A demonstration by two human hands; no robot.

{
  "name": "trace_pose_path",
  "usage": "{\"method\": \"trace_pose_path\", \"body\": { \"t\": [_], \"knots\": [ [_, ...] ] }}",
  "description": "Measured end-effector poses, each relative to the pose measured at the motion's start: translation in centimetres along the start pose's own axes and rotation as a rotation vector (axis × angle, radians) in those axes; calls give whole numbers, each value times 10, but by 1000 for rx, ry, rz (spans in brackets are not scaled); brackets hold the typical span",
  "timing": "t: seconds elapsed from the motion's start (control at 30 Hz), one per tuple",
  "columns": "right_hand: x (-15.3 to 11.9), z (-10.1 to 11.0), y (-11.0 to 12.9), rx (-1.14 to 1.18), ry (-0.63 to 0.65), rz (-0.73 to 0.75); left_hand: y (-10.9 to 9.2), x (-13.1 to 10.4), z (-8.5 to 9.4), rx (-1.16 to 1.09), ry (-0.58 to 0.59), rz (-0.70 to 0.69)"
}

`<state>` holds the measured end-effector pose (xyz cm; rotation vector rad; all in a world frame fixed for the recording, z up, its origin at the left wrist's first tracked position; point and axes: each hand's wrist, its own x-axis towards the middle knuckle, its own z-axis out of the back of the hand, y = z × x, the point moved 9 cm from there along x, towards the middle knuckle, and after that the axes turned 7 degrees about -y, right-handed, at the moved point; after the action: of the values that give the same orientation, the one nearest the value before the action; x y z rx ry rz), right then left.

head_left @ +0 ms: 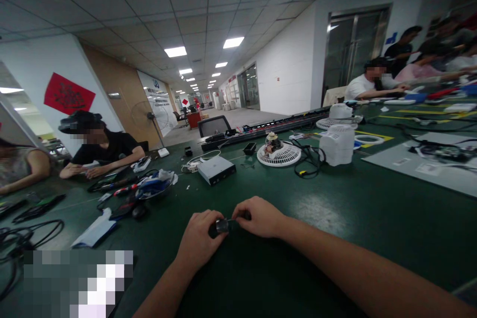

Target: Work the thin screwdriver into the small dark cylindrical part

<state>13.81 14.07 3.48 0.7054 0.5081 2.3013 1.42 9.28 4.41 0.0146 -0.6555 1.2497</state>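
Note:
My left hand (201, 237) is closed around a small dark block with a shiny grey face (222, 226), gripped between thumb and fingers just above the green table. Its exact kind is too small to make out. At the block's right side, my right hand (260, 217) has its thumb and fingers pinched together. Something thin, like a wire or pin, seems to run from the block to those fingertips, but I cannot tell what it is. Beyond both hands lies a silver box-shaped drive (217, 170) with a black front.
A white fan grille with a motor (278, 153), a white housing (337, 144) and black cables (311, 159) lie farther back. To the left are a blue cloth bundle (154, 184) and a folded pale sheet (96, 228). Co-workers sit at the left and far right.

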Motion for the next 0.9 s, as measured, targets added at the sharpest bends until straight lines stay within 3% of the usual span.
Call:
{"method": "trace_pose_path", "body": {
  "t": [0.2, 0.3, 0.4, 0.6, 0.73, 0.9],
  "knots": [
    [-2, -2, -5, -117, 46, -74, 3, 0, 0, 15, -7, 23],
    [-3, 4, -14, -199, -12, -191, 6, 0, 2, 39, -24, 45],
    [-3, 3, -16, -132, -22, -256, 10, 1, 3, 57, -38, 72],
    [-6, -17, -11, -47, 102, -250, 18, 1, 1, 68, -41, 141],
    [-3, -9, -13, -38, 14, -248, 20, -1, 0, 47, -37, 154],
    [2, 4, -6, 130, -154, -135, 12, -1, -2, -9, -8, 109]
  ]
}}
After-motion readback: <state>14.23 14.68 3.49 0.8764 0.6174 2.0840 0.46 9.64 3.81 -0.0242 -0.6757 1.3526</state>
